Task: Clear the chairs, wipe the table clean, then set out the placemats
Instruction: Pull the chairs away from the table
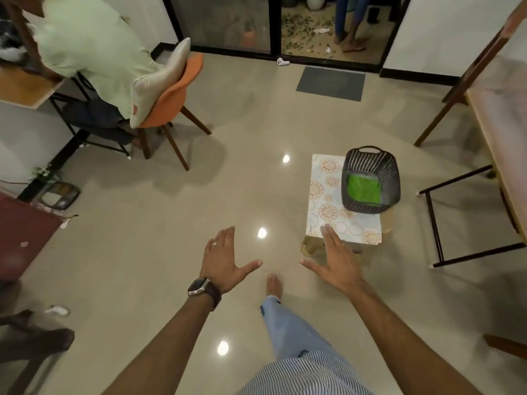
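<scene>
A glossy beige tiled floor (176, 212) fills the room, with sliding glass doors (273, 24) at the far wall and a grey doormat (330, 82) before them. On the right edge runs the long wooden surface (502, 132) on dark metal legs, the table that the task wants wiped; only its near side shows. At far left a person in a pale green shirt sits on an orange chair (174, 92) with a cushion at the back.

In the middle right stands a low stool (316, 246) carrying a stack of patterned placemats (328, 201). A dark plastic basket (370, 166) sits on the placemats' far right corner, with a green cloth (363, 189) lying in its bottom.

Both hands hang over the floor and hold nothing. The left hand (222, 260), with a watch at the wrist, has its fingers straight and close together, thumb out. The right hand (339, 260) is likewise flat with the thumb spread, its fingertips (328, 230) over the near edge of the placemats; whether they touch cannot be told.

Nothing appears begun. To do this well, lift the basket off first and take out the cloth, leaving the placemats stacked until the surface is wiped.
</scene>
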